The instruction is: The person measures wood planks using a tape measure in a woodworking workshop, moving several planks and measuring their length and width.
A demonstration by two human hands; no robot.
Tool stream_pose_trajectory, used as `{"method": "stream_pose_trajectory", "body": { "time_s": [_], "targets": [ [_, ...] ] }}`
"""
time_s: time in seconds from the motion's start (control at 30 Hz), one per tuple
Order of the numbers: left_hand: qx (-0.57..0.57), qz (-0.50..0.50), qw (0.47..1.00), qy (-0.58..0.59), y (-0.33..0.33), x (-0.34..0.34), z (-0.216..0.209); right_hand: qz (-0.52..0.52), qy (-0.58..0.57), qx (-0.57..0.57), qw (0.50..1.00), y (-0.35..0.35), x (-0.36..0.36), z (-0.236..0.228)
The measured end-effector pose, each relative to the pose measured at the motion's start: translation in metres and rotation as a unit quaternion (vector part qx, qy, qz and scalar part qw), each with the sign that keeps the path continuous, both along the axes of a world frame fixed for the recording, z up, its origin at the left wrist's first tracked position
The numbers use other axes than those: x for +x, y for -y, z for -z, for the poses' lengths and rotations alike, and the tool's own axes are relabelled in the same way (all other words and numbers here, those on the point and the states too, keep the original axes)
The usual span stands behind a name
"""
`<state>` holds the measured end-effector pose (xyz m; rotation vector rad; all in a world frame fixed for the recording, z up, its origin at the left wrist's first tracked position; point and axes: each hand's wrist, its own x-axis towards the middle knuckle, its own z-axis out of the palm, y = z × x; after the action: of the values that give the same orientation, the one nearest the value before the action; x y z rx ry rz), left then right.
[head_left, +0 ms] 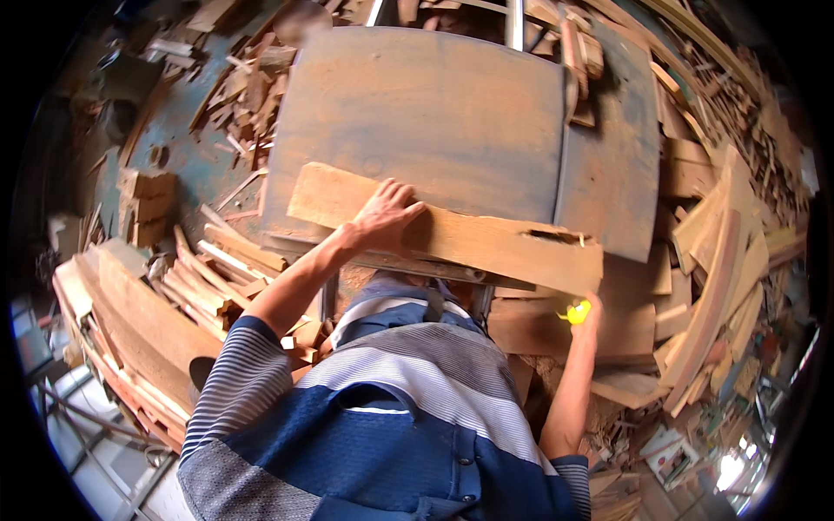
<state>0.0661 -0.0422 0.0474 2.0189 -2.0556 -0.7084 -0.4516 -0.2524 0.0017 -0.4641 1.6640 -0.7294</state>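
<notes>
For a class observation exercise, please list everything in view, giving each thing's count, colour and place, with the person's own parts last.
Plank: one, light brown, along the tabletop's near edge
Tabletop: one, grey-brown, centre
Side panel: one, grey-brown, right of the tabletop
Yellow object: one, bright yellow, at the right hand; kind unclear
Metal bars: two, silvery, top edge
Stacked blocks: several, brown, left
Board pile: many pieces, brown, lower left
Scrap heap: many pieces, brown, upper left
Cut lengths: many, tan and brown, right
Shirt: one, blue, grey and white, bottom centre
Left hand: one, bare, on the plank
Right hand: one, bare, below the plank's right end
</notes>
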Motion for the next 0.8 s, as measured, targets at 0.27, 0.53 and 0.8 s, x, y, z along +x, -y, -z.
{"method": "stream_pose_trajectory", "body": {
  "time_s": [0.27,0.53,0.8],
  "targets": [
    [0.011,-0.032,0.999,-0.005,-0.009,-0.011,0.001,-0.132,-0.082,-0.028,0.987,0.021,0.033,-0.016],
    [0.020,0.040,0.995,0.091,-0.040,-0.022,0.007,-0.143,-0.088,0.010,0.986,-0.017,0.025,-0.004],
    [-0.038,0.013,0.998,0.054,-0.058,-0.040,0.011,-0.133,-0.093,-0.045,0.986,-0.023,0.021,0.005]
  ]
}}
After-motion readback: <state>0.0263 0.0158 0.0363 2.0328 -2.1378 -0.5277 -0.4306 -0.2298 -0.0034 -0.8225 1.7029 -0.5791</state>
